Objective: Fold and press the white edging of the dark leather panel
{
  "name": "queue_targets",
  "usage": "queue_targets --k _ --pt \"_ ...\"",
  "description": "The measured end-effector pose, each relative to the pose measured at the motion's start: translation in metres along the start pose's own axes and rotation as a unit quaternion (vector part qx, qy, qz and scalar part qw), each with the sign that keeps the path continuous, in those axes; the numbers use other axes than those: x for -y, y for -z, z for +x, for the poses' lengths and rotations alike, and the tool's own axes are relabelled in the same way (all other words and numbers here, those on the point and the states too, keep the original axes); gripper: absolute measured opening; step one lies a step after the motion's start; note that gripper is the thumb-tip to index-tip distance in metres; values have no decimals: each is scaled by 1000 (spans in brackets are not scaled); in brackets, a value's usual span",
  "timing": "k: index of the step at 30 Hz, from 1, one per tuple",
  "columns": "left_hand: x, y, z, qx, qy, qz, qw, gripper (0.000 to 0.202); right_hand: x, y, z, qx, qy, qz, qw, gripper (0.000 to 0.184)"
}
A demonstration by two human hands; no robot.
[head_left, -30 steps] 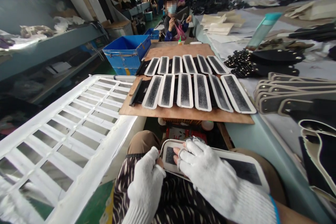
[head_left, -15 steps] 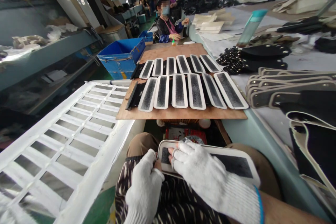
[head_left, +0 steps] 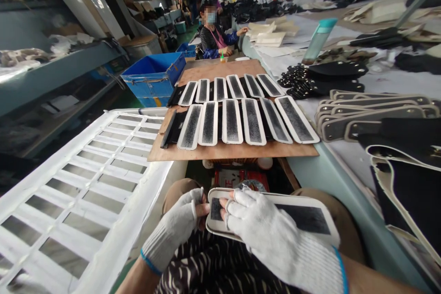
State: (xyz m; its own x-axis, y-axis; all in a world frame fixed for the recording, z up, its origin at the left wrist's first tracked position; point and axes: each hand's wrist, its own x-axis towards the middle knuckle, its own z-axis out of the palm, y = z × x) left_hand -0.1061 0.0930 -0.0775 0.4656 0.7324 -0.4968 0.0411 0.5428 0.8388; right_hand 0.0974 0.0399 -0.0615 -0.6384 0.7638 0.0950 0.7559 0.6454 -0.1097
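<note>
Both hands wear white knit fingerless gloves. On my lap lies a long black strap piece with a pale glued border [head_left: 306, 218]. My right hand [head_left: 262, 229] rests over its left half, fingers curled down on it. My left hand [head_left: 175, 227] pinches the piece's left end between thumb and fingers. A wooden board [head_left: 234, 150] in front of my knees carries two rows of several like pieces [head_left: 231, 121], laid side by side.
A white slatted plastic rack [head_left: 86, 179] lies at my left. A blue crate [head_left: 155, 73] stands behind it. The worktable at right holds stacked strap pieces [head_left: 375, 115], black hardware [head_left: 296, 82] and a teal bottle [head_left: 319, 39]. A masked person [head_left: 212, 32] sits farther back.
My left hand has turned and slid left to the strap's end, with the forearm now showing. The view has tilted slightly; the right hand stays on the piece.
</note>
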Motion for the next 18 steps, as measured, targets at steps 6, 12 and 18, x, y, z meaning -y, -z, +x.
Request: queue_targets --k 6,12,18 --pt "-26 1 8 30 47 135 989 27 -1 -9 -3 -6 -1 2 1000 13" --pt "-41 -4 15 19 90 209 973 17 0 -14 -6 -3 -16 9 1000 15" --pt "-55 -13 18 22 115 226 967 20 -2 -6 -4 -6 3 13 1000 11"
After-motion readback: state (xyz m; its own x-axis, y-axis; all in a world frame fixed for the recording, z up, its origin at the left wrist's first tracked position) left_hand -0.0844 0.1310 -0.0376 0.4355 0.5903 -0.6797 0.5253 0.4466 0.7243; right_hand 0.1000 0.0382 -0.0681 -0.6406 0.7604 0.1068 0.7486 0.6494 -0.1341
